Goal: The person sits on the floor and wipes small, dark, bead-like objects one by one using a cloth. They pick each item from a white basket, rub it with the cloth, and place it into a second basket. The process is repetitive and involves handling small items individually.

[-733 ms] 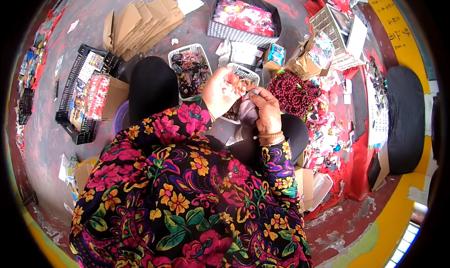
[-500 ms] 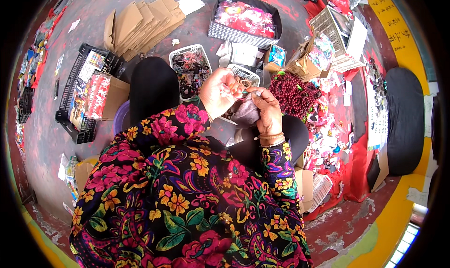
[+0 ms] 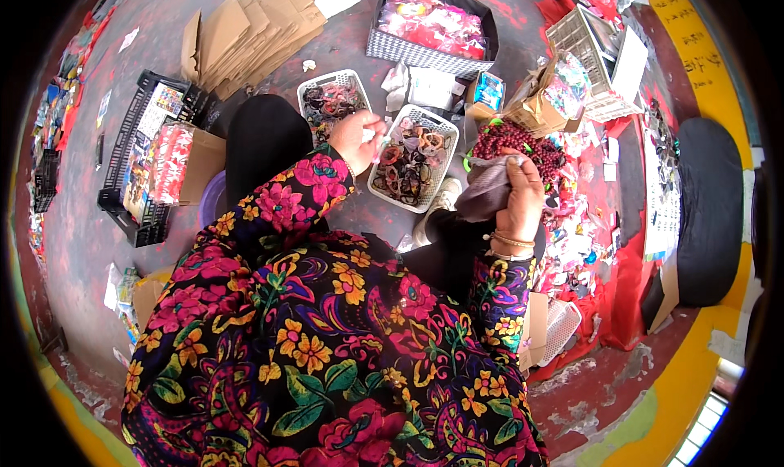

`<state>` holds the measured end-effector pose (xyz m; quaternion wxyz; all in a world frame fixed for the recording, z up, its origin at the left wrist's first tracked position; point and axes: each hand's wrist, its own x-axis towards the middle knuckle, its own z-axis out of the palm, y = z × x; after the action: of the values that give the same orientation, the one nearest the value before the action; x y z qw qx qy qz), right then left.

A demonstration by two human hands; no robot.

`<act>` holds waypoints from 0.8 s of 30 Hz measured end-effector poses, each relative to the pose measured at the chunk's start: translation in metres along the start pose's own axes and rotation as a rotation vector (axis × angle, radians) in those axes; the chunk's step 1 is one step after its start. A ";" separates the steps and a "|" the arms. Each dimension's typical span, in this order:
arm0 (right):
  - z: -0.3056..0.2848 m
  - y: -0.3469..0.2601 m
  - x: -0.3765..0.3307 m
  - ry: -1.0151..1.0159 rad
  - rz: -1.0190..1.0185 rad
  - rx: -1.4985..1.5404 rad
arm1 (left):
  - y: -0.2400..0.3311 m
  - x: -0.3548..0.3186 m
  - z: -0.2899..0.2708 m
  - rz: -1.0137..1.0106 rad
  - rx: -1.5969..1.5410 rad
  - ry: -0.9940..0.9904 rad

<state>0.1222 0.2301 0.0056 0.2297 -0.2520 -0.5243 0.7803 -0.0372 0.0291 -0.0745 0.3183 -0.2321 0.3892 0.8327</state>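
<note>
My right hand (image 3: 523,199) pinches the gathered top of a soft greyish-mauve pouch (image 3: 485,191), which hangs over my right knee. My left hand (image 3: 354,144) is closed, with a small whitish bit showing at the fingertips; its kind is too small to make out. Between my hands stands a white basket (image 3: 447,158) of hair ties and small bands in dark and brown tones. Partly behind my left hand is a second white basket (image 3: 327,77) of similar dark and pink pieces. A bunch of dark red beads (image 3: 545,157) lies just beyond my right hand.
Flattened cardboard (image 3: 237,38) lies at the far left, near a black crate (image 3: 131,214). A checked box (image 3: 425,55) of pink packets stands ahead. To the right are an open carton (image 3: 531,112), a cream crate (image 3: 600,100) and scattered small goods on red cloth (image 3: 625,283).
My hands have moved apart. The left went left, away from the pouch; the right carried the pouch to the right. The middle basket has come into full view.
</note>
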 end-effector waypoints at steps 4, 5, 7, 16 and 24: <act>-0.005 0.000 0.001 0.025 0.085 0.099 | -0.039 0.038 -0.051 -0.084 0.143 0.054; -0.004 0.001 0.001 0.033 0.095 0.101 | -0.043 0.034 -0.049 -0.152 0.224 0.137; 0.001 0.002 0.000 0.024 0.120 0.088 | -0.054 0.043 -0.058 -0.263 0.306 0.139; 0.017 0.011 -0.003 -0.096 0.208 0.071 | -0.107 0.115 -0.128 0.376 1.620 -0.622; 0.028 0.009 -0.010 -0.028 0.234 0.022 | -0.113 0.120 -0.133 0.273 2.321 -0.334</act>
<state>0.1115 0.2011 0.0079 0.1324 -0.2978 -0.4861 0.8109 -0.0212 0.0207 -0.2857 0.2941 0.3517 0.8883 0.0274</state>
